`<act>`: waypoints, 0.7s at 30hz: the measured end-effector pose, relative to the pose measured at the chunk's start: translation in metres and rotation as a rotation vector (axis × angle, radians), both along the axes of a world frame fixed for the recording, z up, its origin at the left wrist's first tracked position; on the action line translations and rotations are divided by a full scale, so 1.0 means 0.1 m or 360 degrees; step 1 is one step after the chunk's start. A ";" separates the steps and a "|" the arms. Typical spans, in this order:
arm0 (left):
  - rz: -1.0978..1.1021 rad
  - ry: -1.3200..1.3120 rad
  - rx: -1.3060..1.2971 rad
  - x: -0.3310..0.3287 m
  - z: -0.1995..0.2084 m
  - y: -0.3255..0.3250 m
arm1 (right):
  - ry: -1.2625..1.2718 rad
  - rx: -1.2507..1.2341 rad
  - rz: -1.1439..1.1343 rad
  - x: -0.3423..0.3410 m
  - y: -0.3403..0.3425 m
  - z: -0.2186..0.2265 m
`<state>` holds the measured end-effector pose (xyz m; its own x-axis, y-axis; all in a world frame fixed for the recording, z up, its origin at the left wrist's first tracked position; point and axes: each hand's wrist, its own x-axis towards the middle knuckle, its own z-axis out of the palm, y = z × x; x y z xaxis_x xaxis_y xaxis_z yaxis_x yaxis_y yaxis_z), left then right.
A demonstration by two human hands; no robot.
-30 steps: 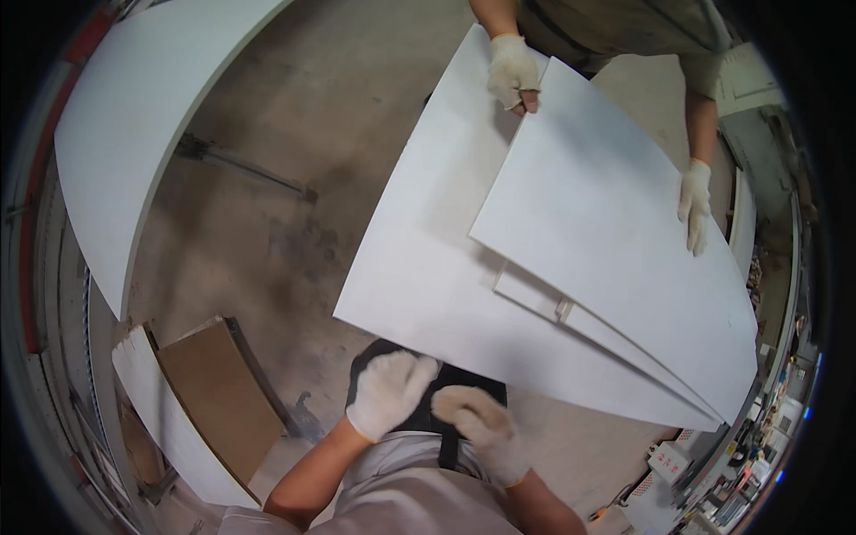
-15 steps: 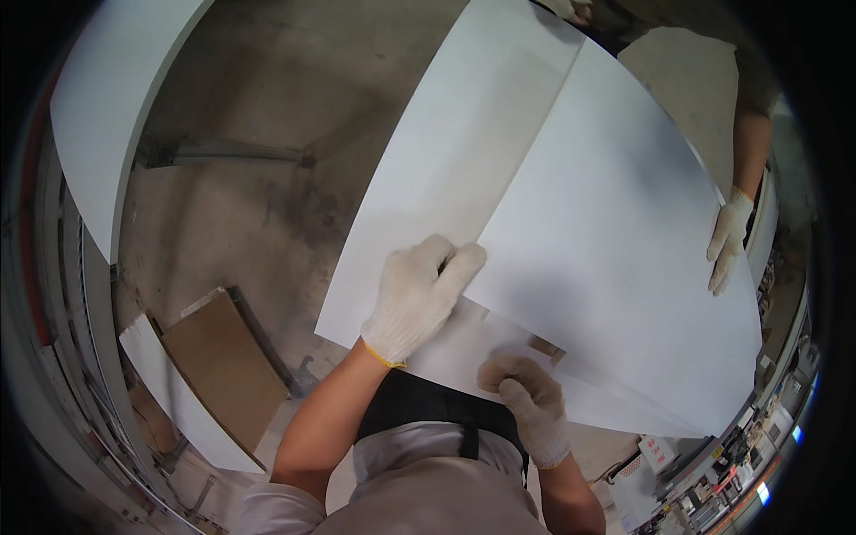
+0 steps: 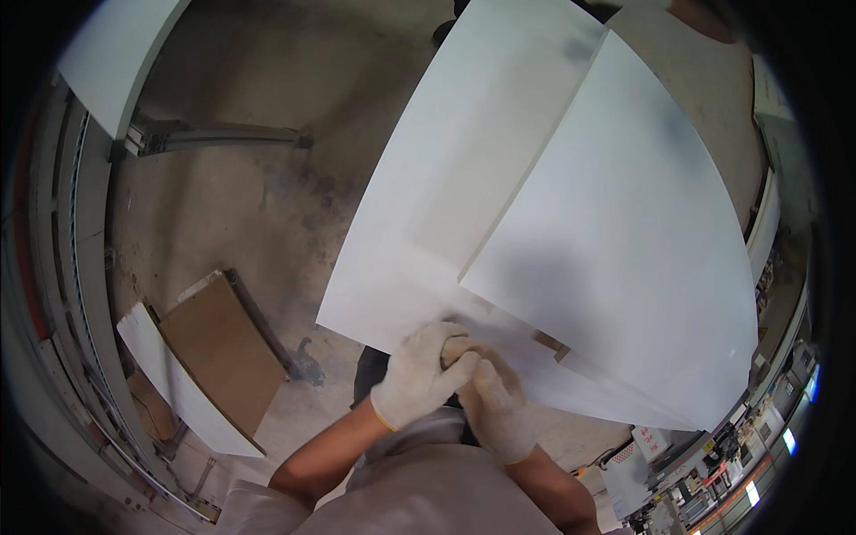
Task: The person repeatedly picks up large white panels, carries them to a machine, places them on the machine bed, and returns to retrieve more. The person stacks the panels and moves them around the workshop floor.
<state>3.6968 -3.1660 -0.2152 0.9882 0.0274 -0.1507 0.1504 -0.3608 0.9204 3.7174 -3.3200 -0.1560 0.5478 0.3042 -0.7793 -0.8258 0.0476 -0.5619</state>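
Note:
Two flat white panels lie in front of me, the upper panel (image 3: 633, 223) overlapping the lower panel (image 3: 383, 259). At their near edge my two hands, both in pale knit gloves, are pressed together. My left hand (image 3: 419, 374) has its fingers curled against the fingers of the other hand. My right hand (image 3: 501, 412) is bent and closed too, its glove browner at the fingers. Anything between them is hidden. Just beyond, a narrow gap by the upper panel's near edge shows a small brown patch (image 3: 553, 346).
Another person's arm (image 3: 704, 20) shows at the upper right. On the left floor lie a brown board (image 3: 223, 348) and a white strip (image 3: 183, 388). A metal rail (image 3: 223, 138) and another white panel (image 3: 120, 67) stand farther left. Assorted equipment (image 3: 713, 473) crowds the lower right.
My left hand has left the upper panel's corner and come nearer, meeting my right hand, which moved left. The other person's gloved hand has gone from the panel's right edge.

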 end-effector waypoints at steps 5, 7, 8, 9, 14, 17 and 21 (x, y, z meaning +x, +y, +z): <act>-0.0283 -0.0305 0.0807 -0.24 -0.13 0.08 | -0.1144 -0.0344 0.0811 -0.12 0.09 -0.11; -0.0341 -0.0326 0.0913 -0.28 -0.16 0.13 | -0.1301 -0.0313 0.0912 -0.10 0.04 -0.11; -0.0338 -0.0347 0.0933 -0.29 -0.16 0.15 | -0.1234 -0.0269 0.0906 -0.09 0.01 -0.09; -0.0335 -0.0372 0.0954 -0.30 -0.14 0.16 | -0.1195 -0.0232 0.0879 -0.07 -0.01 -0.06; -0.0353 -0.0482 0.1041 -0.33 -0.04 0.15 | -0.1402 -0.0400 0.1073 -0.06 -0.09 0.20; -0.0349 -0.0503 0.1041 -0.31 0.01 0.16 | -0.1503 -0.0408 0.0871 -0.12 -0.09 0.27; -0.0337 -0.0477 0.1069 -0.36 0.07 0.12 | -0.1367 -0.0267 0.0759 -0.20 -0.12 0.24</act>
